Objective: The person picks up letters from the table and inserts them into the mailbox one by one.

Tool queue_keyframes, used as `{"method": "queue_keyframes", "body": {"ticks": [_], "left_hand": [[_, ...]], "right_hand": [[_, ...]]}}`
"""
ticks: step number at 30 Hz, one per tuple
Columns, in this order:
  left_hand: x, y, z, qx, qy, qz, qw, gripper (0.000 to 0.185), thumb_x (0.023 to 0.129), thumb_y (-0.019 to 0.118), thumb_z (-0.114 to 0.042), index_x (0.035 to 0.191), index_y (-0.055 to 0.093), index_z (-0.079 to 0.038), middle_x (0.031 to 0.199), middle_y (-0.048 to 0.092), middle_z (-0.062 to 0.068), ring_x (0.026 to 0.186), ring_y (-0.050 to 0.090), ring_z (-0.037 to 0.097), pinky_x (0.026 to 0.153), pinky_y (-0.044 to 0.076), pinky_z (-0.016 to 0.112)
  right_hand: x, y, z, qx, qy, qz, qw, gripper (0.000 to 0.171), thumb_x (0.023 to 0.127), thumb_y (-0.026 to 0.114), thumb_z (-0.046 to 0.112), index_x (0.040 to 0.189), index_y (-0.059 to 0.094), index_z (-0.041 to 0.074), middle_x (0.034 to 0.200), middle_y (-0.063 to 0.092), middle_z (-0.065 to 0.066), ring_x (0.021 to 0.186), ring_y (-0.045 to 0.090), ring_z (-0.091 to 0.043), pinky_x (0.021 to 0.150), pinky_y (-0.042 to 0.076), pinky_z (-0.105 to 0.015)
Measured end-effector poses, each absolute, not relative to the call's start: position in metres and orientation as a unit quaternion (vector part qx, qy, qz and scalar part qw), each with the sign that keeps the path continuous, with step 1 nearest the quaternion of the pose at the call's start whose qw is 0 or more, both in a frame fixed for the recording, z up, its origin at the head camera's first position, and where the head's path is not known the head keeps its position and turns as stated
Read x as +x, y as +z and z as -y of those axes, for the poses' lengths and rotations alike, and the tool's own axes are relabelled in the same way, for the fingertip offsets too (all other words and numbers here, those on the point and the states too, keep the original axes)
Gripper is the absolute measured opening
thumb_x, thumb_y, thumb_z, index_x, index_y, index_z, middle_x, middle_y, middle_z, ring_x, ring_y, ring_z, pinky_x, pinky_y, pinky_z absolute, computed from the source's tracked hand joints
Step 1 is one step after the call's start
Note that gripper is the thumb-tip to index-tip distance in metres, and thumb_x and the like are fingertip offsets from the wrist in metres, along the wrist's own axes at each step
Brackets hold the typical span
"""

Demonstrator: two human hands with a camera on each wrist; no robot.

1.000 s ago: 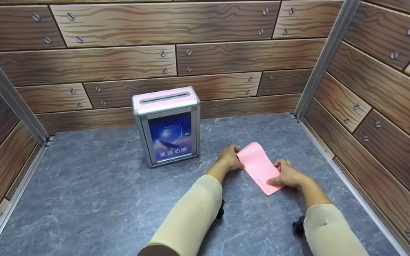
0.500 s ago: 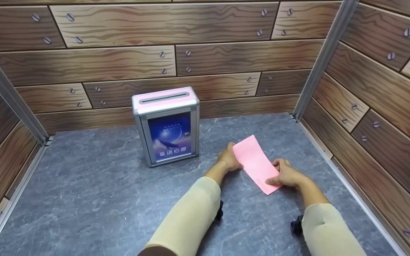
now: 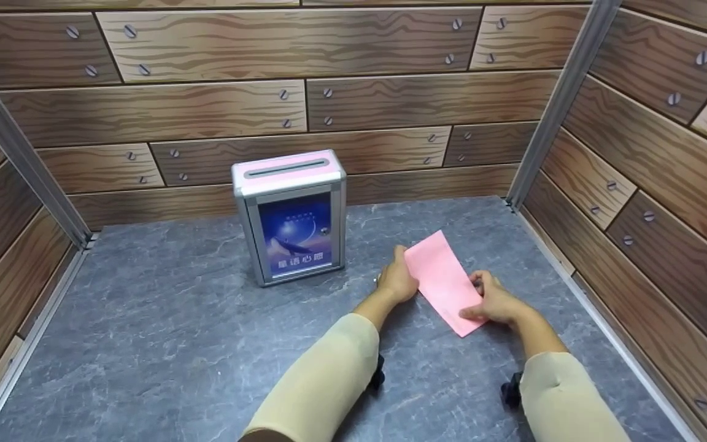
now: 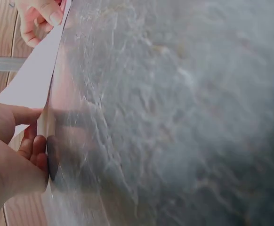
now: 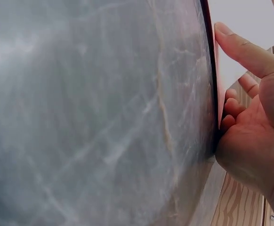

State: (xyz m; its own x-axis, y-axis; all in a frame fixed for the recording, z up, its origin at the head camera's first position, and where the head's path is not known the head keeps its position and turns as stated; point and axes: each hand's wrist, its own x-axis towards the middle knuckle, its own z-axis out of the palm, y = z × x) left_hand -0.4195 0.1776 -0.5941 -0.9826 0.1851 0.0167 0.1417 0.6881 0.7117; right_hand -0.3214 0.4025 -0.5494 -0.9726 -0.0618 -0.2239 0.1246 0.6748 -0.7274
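Observation:
A pink sheet of paper (image 3: 442, 279) lies slantwise low over the grey tabletop, its far corner pointed and its surface fairly flat. My left hand (image 3: 397, 279) pinches its left edge; in the left wrist view that hand's thumb (image 4: 26, 114) meets the paper's edge with the other fingers curled below. At the near right end, my right hand (image 3: 496, 301) grips the sheet. Its thumb (image 5: 243, 49) presses on the upper face, seen in the right wrist view, while the other fingers bend around the right edge, partly hidden by the paper.
A silver-framed suggestion box (image 3: 292, 218) stands upright left of the hands, with a slot in its pink top and a small lock on its blue front. Wood-patterned walls (image 3: 206, 46) enclose the grey marbled tabletop (image 3: 145, 337) at the back and both sides.
The paper's far end, curled over a second ago, now lies straighter with a sharp corner. My left hand has turned slightly at the left edge; the right hand holds its place.

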Motion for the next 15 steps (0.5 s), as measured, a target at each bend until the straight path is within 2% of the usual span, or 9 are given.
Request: {"method": "queue_keyframes", "body": {"ticks": [4, 9, 12, 15], "left_hand": [[-0.423, -0.601, -0.175, 0.108, 0.417, -0.903, -0.003, 0.058, 0.091, 0.065, -0.009, 0.141, 0.038, -0.020, 0.116, 0.079, 0.017, 0.096, 0.074, 0.033, 0.084, 0.059, 0.048], [-0.427, -0.606, -0.169, 0.131, 0.460, -0.877, -0.041, 0.053, 0.093, 0.066, -0.007, 0.136, 0.039, -0.020, 0.109, 0.076, 0.018, 0.085, 0.065, 0.026, 0.079, 0.058, 0.045], [-0.432, -0.610, -0.165, 0.133, 0.485, -0.864, -0.035, 0.056, 0.093, 0.068, -0.007, 0.136, 0.038, -0.023, 0.102, 0.074, 0.011, 0.079, 0.064, 0.020, 0.071, 0.056, 0.036], [-0.433, -0.606, -0.160, 0.129, 0.519, -0.845, -0.012, 0.057, 0.093, 0.069, -0.006, 0.137, 0.038, -0.025, 0.097, 0.071, 0.005, 0.068, 0.065, 0.018, 0.059, 0.056, 0.032]], "right_hand": [[-0.320, -0.550, -0.399, 0.023, -0.406, -0.908, 0.105, 0.085, 0.083, 0.093, 0.014, 0.144, 0.035, 0.005, 0.134, 0.043, -0.025, 0.123, 0.047, -0.039, 0.097, 0.044, -0.037], [-0.318, -0.551, -0.392, 0.014, -0.393, -0.916, 0.073, 0.084, 0.080, 0.096, 0.016, 0.140, 0.039, 0.003, 0.137, 0.047, -0.029, 0.126, 0.048, -0.043, 0.106, 0.045, -0.053], [-0.317, -0.552, -0.387, 0.006, -0.389, -0.919, 0.057, 0.082, 0.080, 0.095, 0.014, 0.139, 0.039, 0.003, 0.133, 0.053, -0.029, 0.121, 0.053, -0.040, 0.101, 0.048, -0.048], [-0.317, -0.553, -0.384, -0.006, -0.407, -0.912, 0.051, 0.077, 0.084, 0.090, 0.007, 0.138, 0.035, 0.002, 0.123, 0.059, -0.027, 0.108, 0.060, -0.034, 0.087, 0.051, -0.036]]}}
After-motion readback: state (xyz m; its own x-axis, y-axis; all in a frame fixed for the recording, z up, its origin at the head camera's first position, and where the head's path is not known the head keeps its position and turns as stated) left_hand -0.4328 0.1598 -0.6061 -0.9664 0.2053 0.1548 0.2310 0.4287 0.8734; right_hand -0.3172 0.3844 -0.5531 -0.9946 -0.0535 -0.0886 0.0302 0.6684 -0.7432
